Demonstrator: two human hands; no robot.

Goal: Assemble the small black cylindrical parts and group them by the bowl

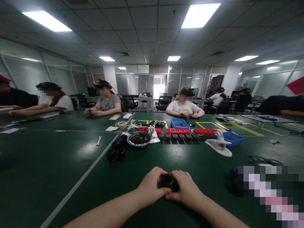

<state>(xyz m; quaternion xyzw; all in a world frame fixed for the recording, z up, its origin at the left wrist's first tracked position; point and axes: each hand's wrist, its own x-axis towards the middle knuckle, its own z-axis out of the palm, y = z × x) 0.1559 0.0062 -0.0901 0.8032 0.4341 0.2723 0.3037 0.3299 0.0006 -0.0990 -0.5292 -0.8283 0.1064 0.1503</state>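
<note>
A small round black part with a hole in its top (168, 180) is held between my two hands, low over the green table. My left hand (152, 183) grips it from the left, thumb in front and fingers behind. From the right, my right hand (186, 186) wraps round the same part, its thumb near the left thumb. The fingers cover much of its sides, and I cannot tell whether it touches the table. Two similar round black parts (116, 154) stand farther off to the left, beside a black box-shaped device (119, 141).
Ahead lie a metal bowl (139, 145) with black cable, red strips (178, 130), blue bins (180, 123) and a white clamp-like stand (219, 144). A wrench (99, 141) lies left on the green table (59, 171). Other people sit across. A blurred-out patch covers the lower right.
</note>
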